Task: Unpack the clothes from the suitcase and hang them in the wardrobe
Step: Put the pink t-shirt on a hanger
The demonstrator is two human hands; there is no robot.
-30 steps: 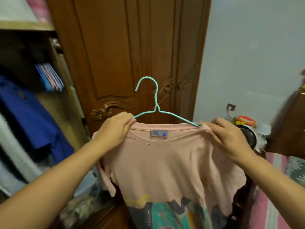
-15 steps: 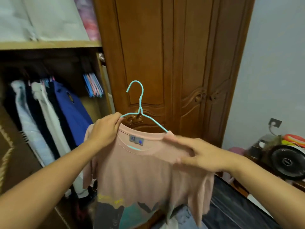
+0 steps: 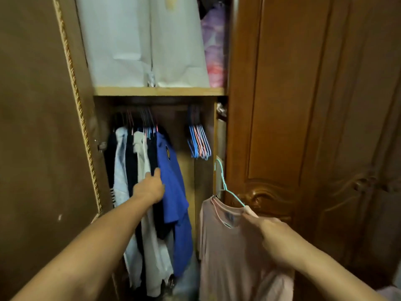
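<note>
Now at the hanging step, with one shirt (image 3: 230,246) already on its hanger (image 3: 225,187) and not yet on the rail. Held out low at the right side of the wardrobe (image 3: 160,91) opening, just in front of the closed door (image 3: 282,127), well below the rail. Teal hook pointing up, free of everything.

Right hand (image 3: 271,233): gripping the shirt's shoulder together with the hanger arm, fingers curled round both, forearm reaching in from the lower right. Shirt hanging straight down from that one grip, so tilted a little toward its far shoulder.

Left hand (image 3: 152,185): stretched forward into the hung clothes (image 3: 141,170), fingers extended against the blue top (image 3: 173,181) and the dark garment beside it. Holding nothing, as far as can be told; fingertips partly lost in the fabric.

Next move, by judgement: press the hung row toward the left wall to widen the gap between the blue top and the spare hangers (image 3: 198,142) at the right end of the rail, then raise the shirt and drop its hook over the rail in that gap. Calls for a clear lift, since the rail sits just under the shelf and in shadow. Risk: shirt slipping off the far hanger arm while carried one-handed.
</note>
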